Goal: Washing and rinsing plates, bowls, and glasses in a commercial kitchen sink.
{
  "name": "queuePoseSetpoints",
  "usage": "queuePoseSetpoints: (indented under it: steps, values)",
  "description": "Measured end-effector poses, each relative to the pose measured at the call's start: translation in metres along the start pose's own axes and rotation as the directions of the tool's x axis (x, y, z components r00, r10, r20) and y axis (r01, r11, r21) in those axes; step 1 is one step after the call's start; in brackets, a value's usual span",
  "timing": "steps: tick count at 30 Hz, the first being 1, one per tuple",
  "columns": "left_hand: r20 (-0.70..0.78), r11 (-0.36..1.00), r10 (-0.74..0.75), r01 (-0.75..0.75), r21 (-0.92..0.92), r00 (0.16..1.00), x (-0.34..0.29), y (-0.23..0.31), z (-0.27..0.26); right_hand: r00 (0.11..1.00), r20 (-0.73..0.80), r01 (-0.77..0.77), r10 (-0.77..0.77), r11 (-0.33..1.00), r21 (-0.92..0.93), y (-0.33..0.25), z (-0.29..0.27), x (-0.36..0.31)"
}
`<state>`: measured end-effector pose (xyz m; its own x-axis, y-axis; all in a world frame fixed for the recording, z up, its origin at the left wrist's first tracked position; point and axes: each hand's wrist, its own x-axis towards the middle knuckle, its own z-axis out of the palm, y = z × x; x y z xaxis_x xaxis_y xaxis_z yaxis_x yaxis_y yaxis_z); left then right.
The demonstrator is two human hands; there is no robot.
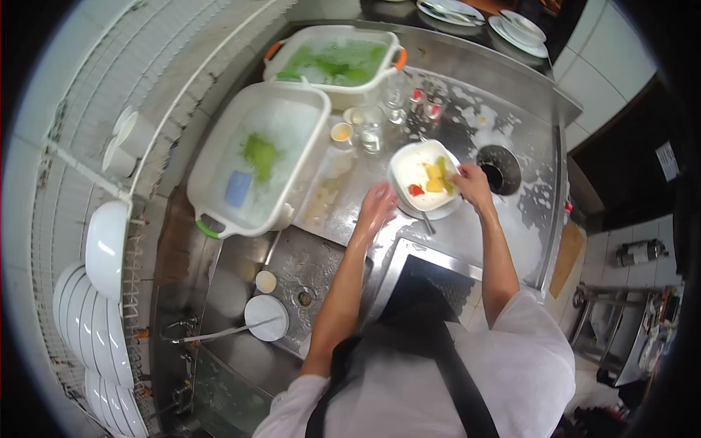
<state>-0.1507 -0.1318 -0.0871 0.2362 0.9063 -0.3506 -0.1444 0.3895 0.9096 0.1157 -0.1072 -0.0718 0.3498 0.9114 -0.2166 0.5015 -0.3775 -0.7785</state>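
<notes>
A square white bowl with yellow chunks, a red piece and a green strip sits tilted on a round white plate on the steel counter. My right hand grips the bowl at its right side, its fingertips partly hidden by the rim. To the left of the plate is my left hand, its fingers apart and nothing in it. From under the plate sticks out a cutlery handle. Right of the bowl, a round hole opens in the counter.
Two white tubs of suds stand at the left and back. Drinking glasses and a small cup stand beside them. A sink lies front left. White plates fill a wire rack far left. More plates are at the back.
</notes>
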Motion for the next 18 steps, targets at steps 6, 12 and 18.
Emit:
queuePoseSetpoints:
  steps: [6,12,18]
  values:
    - [0.042,0.934,0.056,-0.037,-0.356,0.998,0.086,0.035,0.084,0.672,-0.346,0.544,-0.655,0.753,-0.370,-0.024,-0.011,0.004]
    - [0.119,0.992,0.101,-0.091,-0.090,0.988,0.121,0.069,0.165,0.787,-0.291,0.428,-0.543,0.822,-0.376,-0.049,-0.030,0.039]
    - [0.189,0.996,0.045,-0.030,-0.083,0.981,0.156,0.119,0.190,0.705,-0.012,0.707,-0.710,0.703,-0.075,-0.042,-0.078,0.062]
